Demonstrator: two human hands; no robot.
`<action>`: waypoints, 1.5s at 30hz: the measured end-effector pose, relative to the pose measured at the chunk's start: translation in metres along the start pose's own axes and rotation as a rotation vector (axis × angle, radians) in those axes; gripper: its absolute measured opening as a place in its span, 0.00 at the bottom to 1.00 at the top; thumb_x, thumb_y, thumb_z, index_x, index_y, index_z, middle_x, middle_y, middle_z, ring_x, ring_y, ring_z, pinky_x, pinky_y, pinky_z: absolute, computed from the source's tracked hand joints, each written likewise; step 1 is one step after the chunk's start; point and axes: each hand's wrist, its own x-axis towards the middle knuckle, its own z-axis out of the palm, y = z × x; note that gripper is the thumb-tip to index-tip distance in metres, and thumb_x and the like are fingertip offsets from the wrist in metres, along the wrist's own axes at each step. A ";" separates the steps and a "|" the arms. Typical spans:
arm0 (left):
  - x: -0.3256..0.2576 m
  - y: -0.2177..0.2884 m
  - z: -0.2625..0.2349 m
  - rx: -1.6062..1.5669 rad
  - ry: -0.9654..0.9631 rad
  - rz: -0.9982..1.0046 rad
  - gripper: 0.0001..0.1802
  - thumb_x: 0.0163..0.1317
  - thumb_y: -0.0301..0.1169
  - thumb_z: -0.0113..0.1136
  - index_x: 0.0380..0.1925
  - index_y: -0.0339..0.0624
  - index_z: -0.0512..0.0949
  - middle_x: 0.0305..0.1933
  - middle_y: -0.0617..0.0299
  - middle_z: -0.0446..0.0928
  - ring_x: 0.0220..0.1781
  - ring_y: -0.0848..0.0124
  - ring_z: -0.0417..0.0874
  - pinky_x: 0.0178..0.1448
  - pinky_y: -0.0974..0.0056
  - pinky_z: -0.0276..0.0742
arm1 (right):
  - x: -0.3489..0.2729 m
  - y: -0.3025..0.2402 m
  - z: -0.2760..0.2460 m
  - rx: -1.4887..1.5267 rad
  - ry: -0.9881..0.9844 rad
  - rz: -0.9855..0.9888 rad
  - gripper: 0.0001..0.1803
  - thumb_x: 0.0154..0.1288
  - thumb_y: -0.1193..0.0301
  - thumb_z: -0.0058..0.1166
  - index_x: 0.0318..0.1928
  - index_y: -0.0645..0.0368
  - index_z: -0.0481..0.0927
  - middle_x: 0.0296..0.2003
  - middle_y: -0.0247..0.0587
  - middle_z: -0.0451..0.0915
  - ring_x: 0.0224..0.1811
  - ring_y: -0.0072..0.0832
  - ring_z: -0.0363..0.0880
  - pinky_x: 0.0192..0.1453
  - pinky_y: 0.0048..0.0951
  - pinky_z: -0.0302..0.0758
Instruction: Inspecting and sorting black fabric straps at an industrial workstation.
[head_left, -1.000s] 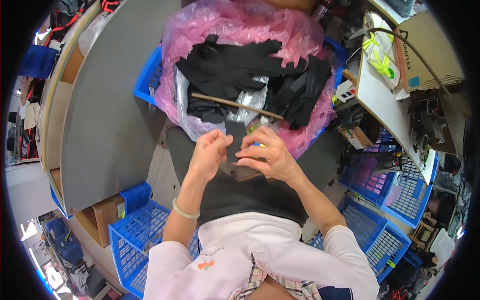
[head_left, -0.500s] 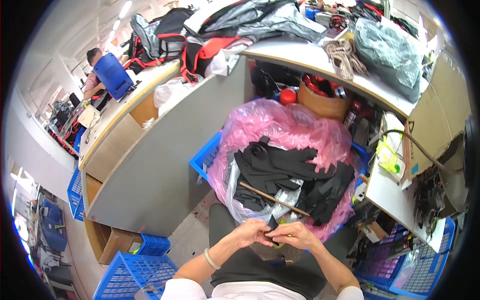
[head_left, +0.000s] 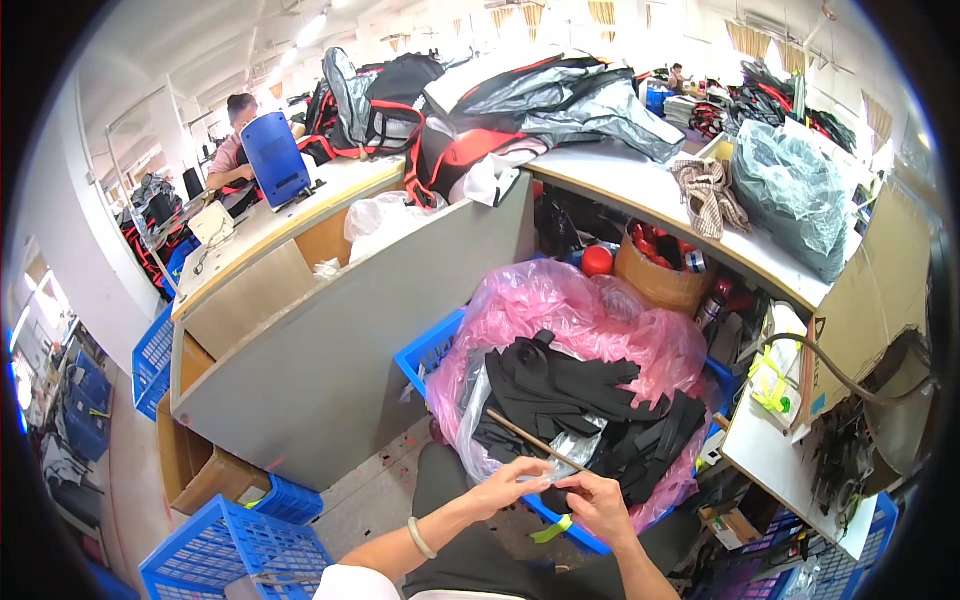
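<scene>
My left hand (head_left: 508, 487) and my right hand (head_left: 601, 503) meet low in the picture, fingertips pinched together on a small black fabric piece (head_left: 553, 492) over my dark lap. Just beyond them stands a blue crate (head_left: 428, 352) lined with a pink plastic bag (head_left: 560, 310). The bag is heaped with black fabric pieces (head_left: 560, 395). A thin wooden stick (head_left: 525, 436) lies slanted across the heap, its near end close to my fingers. A pale bracelet circles my left wrist.
A grey curved workbench (head_left: 340, 330) rises ahead, piled with black and red bags (head_left: 470, 110). A round brown tub (head_left: 660, 280) sits under the bench at the right. Blue baskets (head_left: 225, 555) and a cardboard box (head_left: 205, 470) stand at the lower left. Another person (head_left: 240, 140) works far back.
The view has tilted up from my lap toward the room, so my hands now sit at the bottom edge. Both hands stay together on the black piece.
</scene>
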 end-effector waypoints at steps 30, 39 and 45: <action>0.010 -0.019 0.073 1.065 0.580 0.709 0.04 0.49 0.26 0.57 0.26 0.37 0.76 0.32 0.55 0.76 0.35 0.57 0.76 0.36 0.58 0.75 | -0.019 0.021 0.019 -0.449 0.490 0.022 0.06 0.49 0.78 0.56 0.31 0.62 0.80 0.27 0.45 0.77 0.28 0.40 0.78 0.32 0.35 0.74; 0.011 -0.044 0.059 0.928 0.537 0.599 0.07 0.56 0.30 0.53 0.28 0.38 0.74 0.26 0.50 0.77 0.28 0.51 0.80 0.33 0.52 0.75 | -0.024 0.051 0.043 1.431 0.300 0.548 0.03 0.56 0.74 0.57 0.27 0.58 0.77 0.19 0.31 0.75 0.14 0.20 0.65 0.17 0.19 0.58; -0.002 -0.057 0.055 0.496 0.476 0.305 0.09 0.59 0.28 0.55 0.31 0.32 0.78 0.23 0.54 0.80 0.25 0.68 0.82 0.29 0.66 0.75 | -0.021 0.041 0.045 0.958 0.330 0.591 0.08 0.57 0.74 0.54 0.22 0.57 0.74 0.18 0.29 0.73 0.18 0.18 0.72 0.17 0.20 0.62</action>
